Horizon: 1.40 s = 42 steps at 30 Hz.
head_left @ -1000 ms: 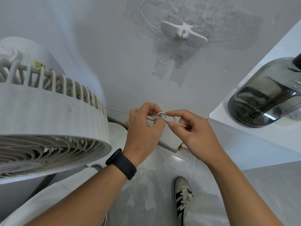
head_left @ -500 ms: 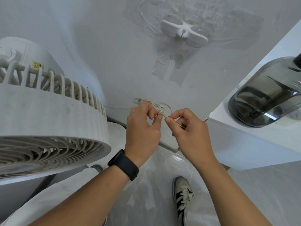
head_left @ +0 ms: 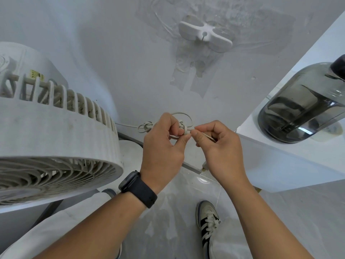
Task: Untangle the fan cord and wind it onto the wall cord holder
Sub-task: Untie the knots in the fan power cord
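Observation:
A thin white fan cord (head_left: 183, 116) runs from the white fan (head_left: 56, 135) at the left and is knotted in front of the wall. One small knot (head_left: 146, 126) hangs free left of my hands. My left hand (head_left: 164, 144) pinches a second knot (head_left: 183, 128) between thumb and fingers. Touching it from the right, my right hand (head_left: 217, 146) pinches the cord strand that leaves that knot. A loop arcs above both hands. The white wall cord holder (head_left: 205, 34) sits high on the wall, bare of cord.
A white ledge (head_left: 280, 156) at the right carries a smoky glass jug (head_left: 302, 107). Below my arms lie the glossy grey floor (head_left: 177, 212), a striped sneaker (head_left: 208, 217) and light trousers. Old tape marks surround the holder.
My hands have stayed close together at the knot. The free knot to the left and the loop above now show more clearly than a second ago.

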{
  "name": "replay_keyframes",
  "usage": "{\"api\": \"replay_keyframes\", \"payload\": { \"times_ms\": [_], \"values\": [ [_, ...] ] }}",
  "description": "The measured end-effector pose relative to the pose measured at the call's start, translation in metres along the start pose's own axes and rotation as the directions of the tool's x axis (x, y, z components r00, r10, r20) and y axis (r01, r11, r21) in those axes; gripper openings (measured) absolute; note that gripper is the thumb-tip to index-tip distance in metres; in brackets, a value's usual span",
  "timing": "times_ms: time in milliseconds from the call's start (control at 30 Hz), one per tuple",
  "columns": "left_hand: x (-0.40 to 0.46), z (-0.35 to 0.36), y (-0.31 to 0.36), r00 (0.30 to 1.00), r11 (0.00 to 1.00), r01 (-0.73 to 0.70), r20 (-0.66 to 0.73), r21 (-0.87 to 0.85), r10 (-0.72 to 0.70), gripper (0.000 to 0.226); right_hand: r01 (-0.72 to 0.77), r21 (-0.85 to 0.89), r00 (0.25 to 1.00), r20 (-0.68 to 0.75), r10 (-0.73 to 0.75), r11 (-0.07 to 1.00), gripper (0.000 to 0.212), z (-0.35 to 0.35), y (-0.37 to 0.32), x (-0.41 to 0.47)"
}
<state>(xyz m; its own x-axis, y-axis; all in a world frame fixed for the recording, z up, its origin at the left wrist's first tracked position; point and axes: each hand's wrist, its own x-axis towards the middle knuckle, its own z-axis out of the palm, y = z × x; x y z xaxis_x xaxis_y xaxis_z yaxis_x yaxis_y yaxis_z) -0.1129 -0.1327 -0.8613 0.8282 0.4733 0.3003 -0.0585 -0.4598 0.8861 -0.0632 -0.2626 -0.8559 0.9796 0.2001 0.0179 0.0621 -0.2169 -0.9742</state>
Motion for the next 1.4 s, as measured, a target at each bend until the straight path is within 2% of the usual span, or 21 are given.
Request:
{"api": "replay_keyframes", "payload": {
  "times_ms": [133,400,533,667,833,1033,1200,1267,1400],
  "values": [
    [0.000,0.001,0.001,0.999,1.000,-0.003,0.047,-0.002,0.003,0.037,0.002,-0.035,0.998,0.058,0.000,0.999,0.013,-0.003,-0.001,-0.002],
    [0.004,-0.003,-0.001,0.999,0.998,0.020,0.046,0.062,-0.023,0.049,0.043,-0.094,0.993,0.114,-0.032,0.995,0.013,0.001,0.002,-0.006],
    [0.005,-0.004,-0.003,0.989,0.991,0.119,0.099,-0.065,-0.112,0.062,0.017,-0.130,0.996,0.087,-0.006,0.991,0.011,0.002,0.005,-0.003],
    [0.005,-0.004,-0.001,0.984,0.971,0.150,0.127,-0.185,-0.128,0.050,-0.004,-0.134,1.000,-0.011,0.003,0.991,0.012,-0.002,0.007,0.003],
    [0.008,-0.003,-0.003,0.972,0.906,0.228,0.143,-0.358,-0.188,0.036,0.011,-0.082,0.999,-0.037,-0.014,0.997,0.016,-0.003,0.006,0.003],
    [0.010,-0.002,-0.006,0.945,0.850,0.328,0.147,-0.412,-0.293,0.040,0.050,-0.064,0.999,-0.007,-0.050,0.997,0.011,0.005,0.004,-0.002],
    [0.008,0.001,-0.006,0.934,0.774,0.352,0.147,-0.526,-0.325,0.034,0.112,-0.071,0.993,-0.029,-0.114,0.991,0.022,0.009,0.003,-0.002],
    [0.008,0.001,-0.007,0.939,0.777,0.341,0.145,-0.529,-0.313,0.035,0.145,-0.091,0.988,-0.032,-0.148,0.985,0.024,0.011,0.003,-0.002],
    [0.009,0.001,-0.008,0.950,0.815,0.309,0.128,-0.490,-0.283,0.038,0.131,-0.050,0.991,0.002,-0.132,0.990,0.012,0.012,0.003,-0.001]
  ]
}}
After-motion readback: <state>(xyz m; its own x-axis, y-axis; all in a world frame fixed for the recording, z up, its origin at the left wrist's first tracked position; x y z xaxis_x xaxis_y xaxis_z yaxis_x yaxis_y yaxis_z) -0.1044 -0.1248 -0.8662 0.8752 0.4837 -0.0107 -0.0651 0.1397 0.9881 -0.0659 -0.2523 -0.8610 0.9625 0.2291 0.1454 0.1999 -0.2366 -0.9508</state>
